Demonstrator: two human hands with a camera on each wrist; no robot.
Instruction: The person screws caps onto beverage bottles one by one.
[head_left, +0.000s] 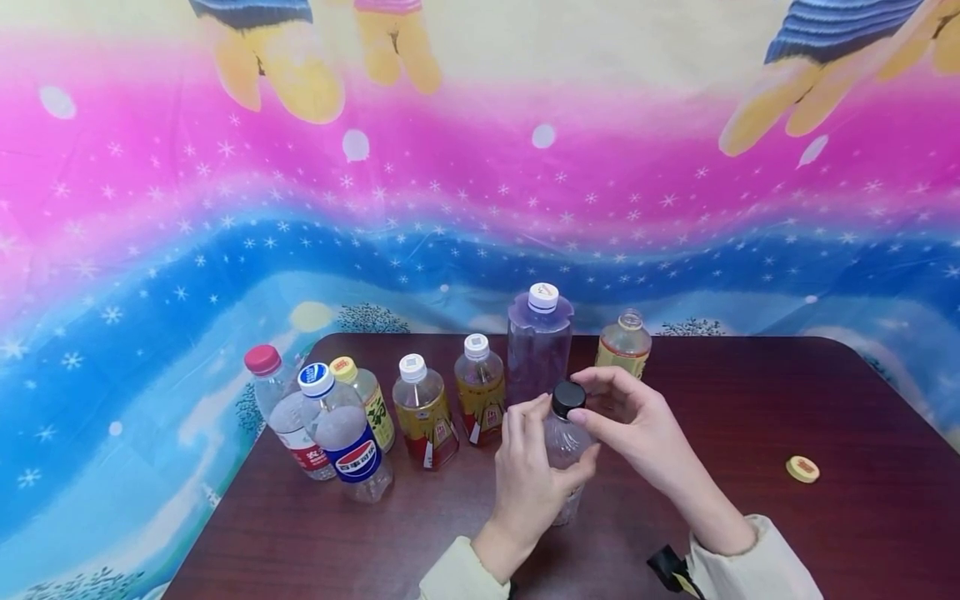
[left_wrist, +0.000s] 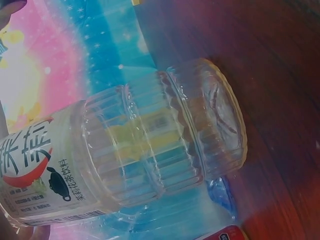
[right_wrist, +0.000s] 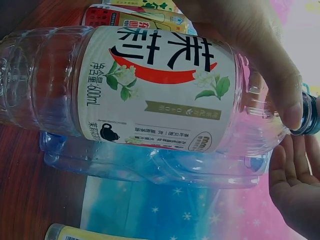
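Note:
My left hand [head_left: 525, 479] grips a clear ribbed tea bottle [head_left: 564, 440] just under its neck. The bottle's black cap [head_left: 568, 402] is pinched between the thumb and fingers of my right hand [head_left: 641, 429]. In the head view the bottle is upright, and the cap sits on its mouth. The right wrist view shows its white label [right_wrist: 160, 85] with dark characters, a red curve and flowers. Its ribbed lower part [left_wrist: 145, 140] appears see-through in the left wrist view. I cannot tell whether its base touches the table.
Left are red-capped [head_left: 262, 360], Pepsi [head_left: 358, 454] and yellow-capped [head_left: 363, 385] bottles. Two white-capped bottles [head_left: 425, 417] [head_left: 480, 390] and a large purplish bottle [head_left: 538, 346] stand behind. An uncapped bottle [head_left: 624, 343] is behind my right hand; a yellow cap [head_left: 802, 468] lies on the table [head_left: 750, 400].

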